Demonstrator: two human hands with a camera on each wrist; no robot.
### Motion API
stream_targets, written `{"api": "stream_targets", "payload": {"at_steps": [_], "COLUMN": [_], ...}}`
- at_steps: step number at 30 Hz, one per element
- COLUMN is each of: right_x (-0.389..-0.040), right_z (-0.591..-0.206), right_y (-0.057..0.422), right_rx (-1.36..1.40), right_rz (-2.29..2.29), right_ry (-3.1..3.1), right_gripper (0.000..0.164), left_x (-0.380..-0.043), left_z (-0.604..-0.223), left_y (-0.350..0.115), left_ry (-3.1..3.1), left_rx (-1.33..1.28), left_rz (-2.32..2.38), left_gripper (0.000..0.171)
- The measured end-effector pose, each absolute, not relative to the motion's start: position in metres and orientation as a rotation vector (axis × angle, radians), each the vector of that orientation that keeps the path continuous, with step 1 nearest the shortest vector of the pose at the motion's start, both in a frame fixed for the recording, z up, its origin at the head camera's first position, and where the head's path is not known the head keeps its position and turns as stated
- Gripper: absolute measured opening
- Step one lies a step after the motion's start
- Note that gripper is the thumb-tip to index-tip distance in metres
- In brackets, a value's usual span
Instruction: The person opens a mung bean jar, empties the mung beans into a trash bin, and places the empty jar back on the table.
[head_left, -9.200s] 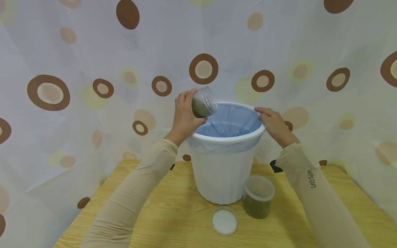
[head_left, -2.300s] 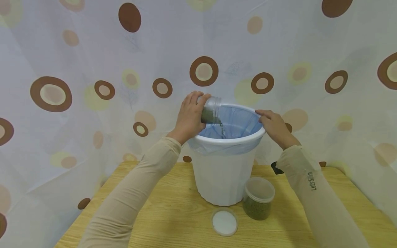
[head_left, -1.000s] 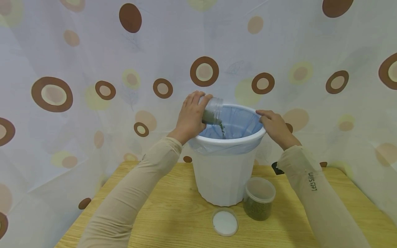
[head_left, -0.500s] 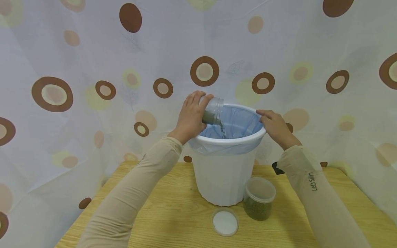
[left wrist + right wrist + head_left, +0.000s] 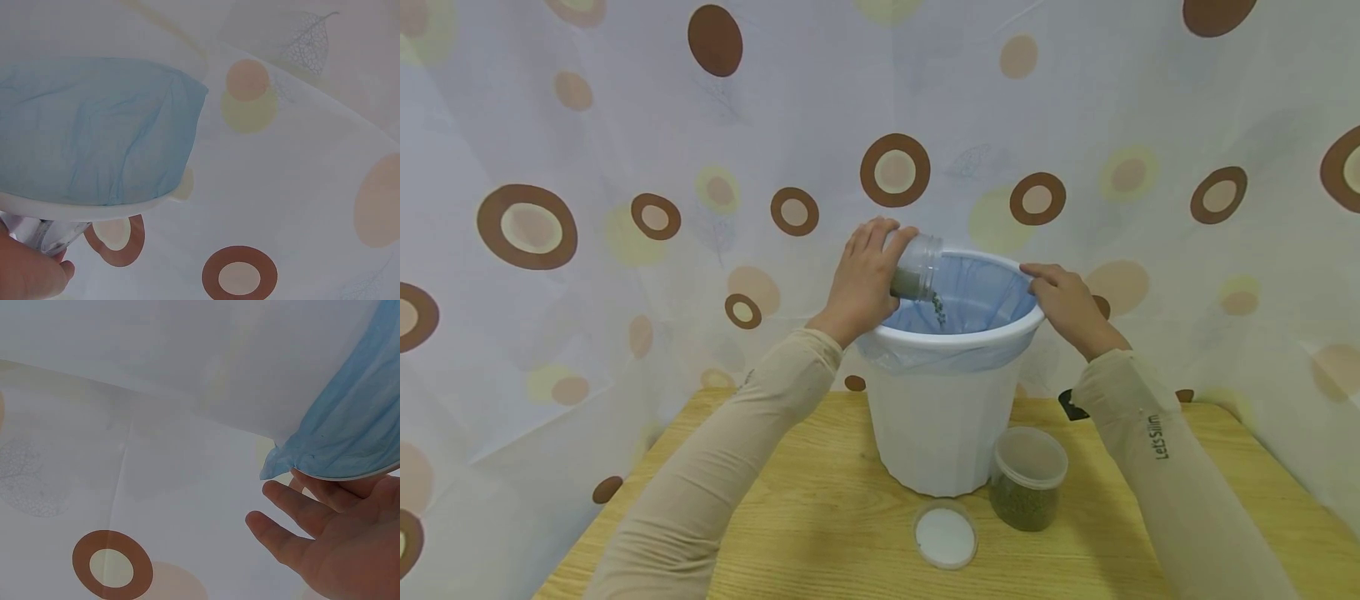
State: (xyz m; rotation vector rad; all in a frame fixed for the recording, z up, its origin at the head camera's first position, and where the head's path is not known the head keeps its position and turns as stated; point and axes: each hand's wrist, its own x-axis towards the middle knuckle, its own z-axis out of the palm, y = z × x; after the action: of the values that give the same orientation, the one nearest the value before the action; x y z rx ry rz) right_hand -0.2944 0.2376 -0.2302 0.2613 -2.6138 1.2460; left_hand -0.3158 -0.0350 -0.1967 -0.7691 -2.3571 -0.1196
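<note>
My left hand (image 5: 861, 279) grips a clear plastic jar (image 5: 927, 250), tipped sideways over the rim of a white trash can (image 5: 943, 425). A thin stream of green bits (image 5: 938, 310) falls from the jar's mouth into the can. A blue bag (image 5: 973, 283) lines the can and folds over its outside. With thumb and index finger, my right hand (image 5: 1067, 308) pinches the can's rim at the right. The right wrist view shows other fingers (image 5: 281, 540) of that hand spread off the bag. The can's bottom inside is hidden.
On the wooden table (image 5: 820, 533), a clear tub (image 5: 1028, 492) with green bits inside stands against the can's right side. A round lid (image 5: 946, 537) with a white centre lies in front. A dotted curtain (image 5: 790, 100) hangs behind.
Since the oldest frame, the left hand has tipped the jar further down, and green bits have begun pouring into the can. The right hand has stayed on the rim.
</note>
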Motion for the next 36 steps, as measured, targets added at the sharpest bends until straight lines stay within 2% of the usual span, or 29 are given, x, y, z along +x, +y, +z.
{"api": "stream_targets", "payload": {"at_steps": [36], "right_x": [-0.2923], "right_z": [-0.2284], "right_y": [0.2384], "right_rx": [0.266], "right_rz": [1.262], "right_ry": [-2.632], "right_gripper": [0.054], "left_x": [-0.3182], "left_z": [-0.1963], "left_y": [-0.0334], "left_ry": [-2.360], "left_rx": [-0.767], "left_rz": [-0.034], "left_gripper": [0.082]}}
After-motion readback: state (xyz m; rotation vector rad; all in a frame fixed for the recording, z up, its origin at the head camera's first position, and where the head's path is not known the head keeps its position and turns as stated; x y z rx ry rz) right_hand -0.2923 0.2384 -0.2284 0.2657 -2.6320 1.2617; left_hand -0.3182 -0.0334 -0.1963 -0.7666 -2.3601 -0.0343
